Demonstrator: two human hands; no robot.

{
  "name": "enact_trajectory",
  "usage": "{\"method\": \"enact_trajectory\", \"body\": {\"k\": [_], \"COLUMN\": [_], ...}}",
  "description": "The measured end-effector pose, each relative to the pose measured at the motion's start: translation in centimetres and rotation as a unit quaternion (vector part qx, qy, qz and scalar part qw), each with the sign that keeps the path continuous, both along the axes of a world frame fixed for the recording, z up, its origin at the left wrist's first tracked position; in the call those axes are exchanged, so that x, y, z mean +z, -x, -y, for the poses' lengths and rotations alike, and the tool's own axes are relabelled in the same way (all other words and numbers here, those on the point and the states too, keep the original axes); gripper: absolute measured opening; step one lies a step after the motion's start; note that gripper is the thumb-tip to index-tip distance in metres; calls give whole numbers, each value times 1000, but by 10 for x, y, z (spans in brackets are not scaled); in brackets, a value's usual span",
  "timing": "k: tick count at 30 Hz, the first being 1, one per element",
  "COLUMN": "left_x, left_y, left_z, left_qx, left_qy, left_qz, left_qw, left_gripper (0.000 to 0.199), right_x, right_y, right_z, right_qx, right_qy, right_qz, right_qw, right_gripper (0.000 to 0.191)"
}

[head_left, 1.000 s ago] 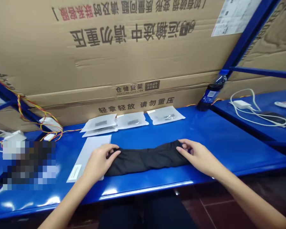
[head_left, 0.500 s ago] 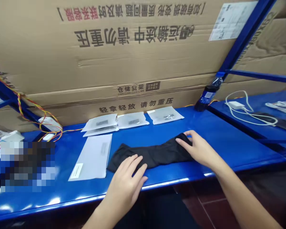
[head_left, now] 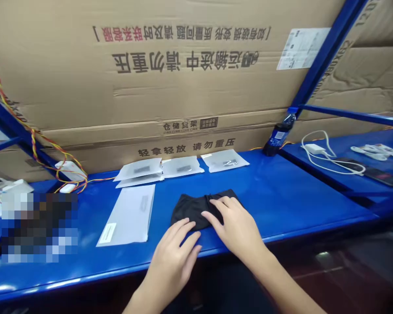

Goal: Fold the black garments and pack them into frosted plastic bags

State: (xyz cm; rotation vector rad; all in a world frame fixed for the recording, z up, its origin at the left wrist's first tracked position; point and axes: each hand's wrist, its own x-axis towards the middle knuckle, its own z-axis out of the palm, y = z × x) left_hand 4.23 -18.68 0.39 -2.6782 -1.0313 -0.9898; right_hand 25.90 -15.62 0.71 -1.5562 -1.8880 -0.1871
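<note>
A black fabric bundle (head_left: 191, 208), folded short and softly creased, is laid on a blue steel shelf (head_left: 298, 205). Its right part is covered by the right hand (head_left: 236, 226), held flat with fingers open, pressing without gripping. The left hand (head_left: 172, 257) is open, fingertips at the cloth's near edge. A white mailer bag (head_left: 126, 213) lies nearby, its label too small to read. 轻拿轻放 请勿重压 is printed on the carton (head_left: 183, 87); a pixelated patch (head_left: 37, 226) hides the left end of the shelf
</note>
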Motion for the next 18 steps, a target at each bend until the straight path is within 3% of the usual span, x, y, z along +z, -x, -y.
{"method": "enact_trajectory", "body": {"k": [3, 6, 9, 12, 14, 16, 18], "left_x": [3, 3, -2, -6, -8, -9, -10], "left_y": [11, 22, 28, 30, 30, 30, 29], "left_z": [2, 0, -5, -6, -6, -7, -7], "left_qx": [5, 23, 36, 34, 29, 25, 23], "left_qy": [-4, -14, -30, -17, -4, 5, 8], "left_qz": [9, 14, 22, 30, 33, 32, 29], "left_qw": [1000, 1000, 999, 999, 999, 999, 999], "left_gripper": [23, 23, 22, 23, 24, 25, 24], "right_x": [-5, -8, -11, -5, 7, 19, 27], "right_y": [-11, -33, -47, -55, -58, -52, -35], "right_z": [4, 1, -3, -7, -10, -12, -9], "right_qx": [-84, -175, -184, -180, -196, -201, -163], "right_qy": [-39, 11, 118, 180, 150, 73, -14], "right_qz": [-59, -34, -36, -120, -165, -184, -182], "right_qw": [994, 984, 975, 960, 955, 959, 970], "right_gripper": [35, 40, 39, 36, 31, 28, 24]}}
